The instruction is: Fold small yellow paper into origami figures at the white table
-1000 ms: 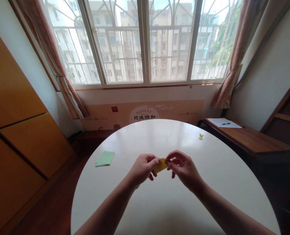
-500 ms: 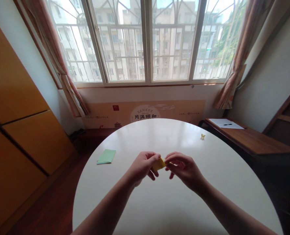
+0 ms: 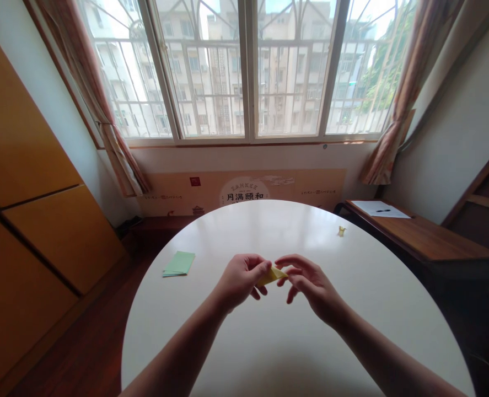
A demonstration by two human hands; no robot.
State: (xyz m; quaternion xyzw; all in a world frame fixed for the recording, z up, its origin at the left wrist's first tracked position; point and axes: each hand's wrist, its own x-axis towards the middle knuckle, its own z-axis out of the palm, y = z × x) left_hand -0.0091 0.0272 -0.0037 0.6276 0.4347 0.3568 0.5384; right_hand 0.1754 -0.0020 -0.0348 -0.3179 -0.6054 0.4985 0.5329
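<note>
My left hand [image 3: 240,279] pinches a small folded yellow paper [image 3: 272,274] between thumb and fingers, just above the round white table [image 3: 294,342]. My right hand [image 3: 310,284] is at the paper's right tip, its thumb and forefinger closed on or against that point, the other fingers loosely curled. Most of the paper is hidden by my left fingers. Both hands hover over the middle of the table.
A stack of green paper sheets [image 3: 179,263] lies near the table's left edge. A tiny folded yellow piece [image 3: 341,231] sits at the far right of the table. A wooden bench [image 3: 426,237] with a sheet and pen [image 3: 380,209] stands to the right; a wooden cabinet [image 3: 29,220] at the left.
My right hand has loosened and slid to the paper's right tip, so more of the yellow point shows. The view shifted slightly.
</note>
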